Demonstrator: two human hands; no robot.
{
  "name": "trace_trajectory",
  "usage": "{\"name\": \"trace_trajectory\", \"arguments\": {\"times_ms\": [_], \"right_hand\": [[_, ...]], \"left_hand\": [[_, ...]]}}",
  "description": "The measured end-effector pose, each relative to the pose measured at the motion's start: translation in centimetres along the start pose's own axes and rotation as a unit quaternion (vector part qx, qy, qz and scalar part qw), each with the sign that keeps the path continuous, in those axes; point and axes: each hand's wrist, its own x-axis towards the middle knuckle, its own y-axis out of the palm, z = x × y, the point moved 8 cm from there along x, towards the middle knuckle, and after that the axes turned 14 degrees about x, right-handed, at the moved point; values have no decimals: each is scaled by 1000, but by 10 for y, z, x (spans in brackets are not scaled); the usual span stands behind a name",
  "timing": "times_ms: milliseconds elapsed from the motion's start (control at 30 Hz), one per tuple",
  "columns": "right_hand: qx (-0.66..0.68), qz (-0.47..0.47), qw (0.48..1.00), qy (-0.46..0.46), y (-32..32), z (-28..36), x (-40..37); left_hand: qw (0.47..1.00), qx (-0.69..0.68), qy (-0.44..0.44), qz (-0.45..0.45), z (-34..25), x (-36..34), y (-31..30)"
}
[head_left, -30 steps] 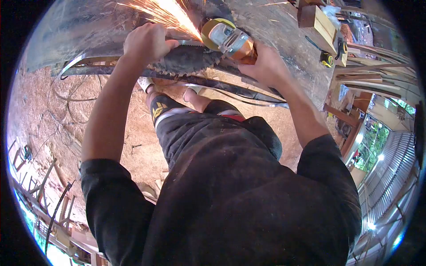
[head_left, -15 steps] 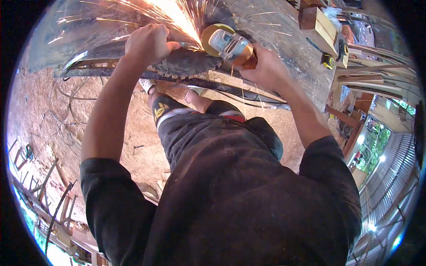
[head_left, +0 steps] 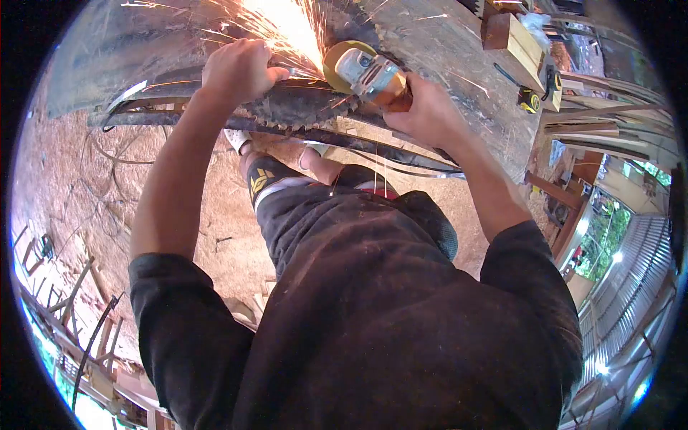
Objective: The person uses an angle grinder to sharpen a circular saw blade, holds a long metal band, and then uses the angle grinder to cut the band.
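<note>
My right hand (head_left: 428,107) is wrapped round the orange body of an angle grinder (head_left: 370,74). Its yellowish disc touches metal near the middle of the bench top, and bright sparks (head_left: 287,29) spray up and to the left. A dark toothed saw blade (head_left: 297,107) lies at the bench's near edge. My left hand (head_left: 240,70) is closed left of the disc, above the blade, thumb pointing right; what it grips is too small to make out.
On the worn bench top (head_left: 459,72) at the right lie a yellow tape measure (head_left: 529,100) and a wooden block (head_left: 514,46). Long wood strips (head_left: 602,129) are stacked beyond. Sawdust covers the floor (head_left: 193,186), with cables and scrap wood at the left.
The grinder and my right hand have shifted very slightly left. The sparks spread in a broader, brighter spray. My left hand stays in nearly the same place.
</note>
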Motion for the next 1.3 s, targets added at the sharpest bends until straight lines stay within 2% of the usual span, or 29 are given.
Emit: {"name": "trace_trajectory", "arguments": {"times_ms": [200, 300, 367, 800, 867, 1000, 1067, 1300], "right_hand": [[43, -38, 998, -27, -3, -10, 5], [83, -3, 995, -56, 6, -20, 9], [50, -10, 998, -29, -2, -8, 3], [39, -5, 999, -20, -5, -2, 1], [40, -1, 999, 4, -5, -6, 0], [43, -29, 998, 43, -14, -7, -3], [69, -36, 996, 40, -12, -21, 0], [14, -21, 996, 86, -11, 3, -14]], "left_hand": [[1000, 4, -8, 28, 3, 1, 6], [1000, 6, 2, 0, 1, 0, 2], [999, 15, -11, 35, 1, 1, 3], [999, 10, -11, 34, 4, 2, 7], [997, -6, -26, 69, 5, 1, 11], [998, 4, -31, 56, 4, -1, 9], [990, 12, -66, 126, 3, -4, 9], [983, -3, -106, 147, 0, -10, 6]]}}
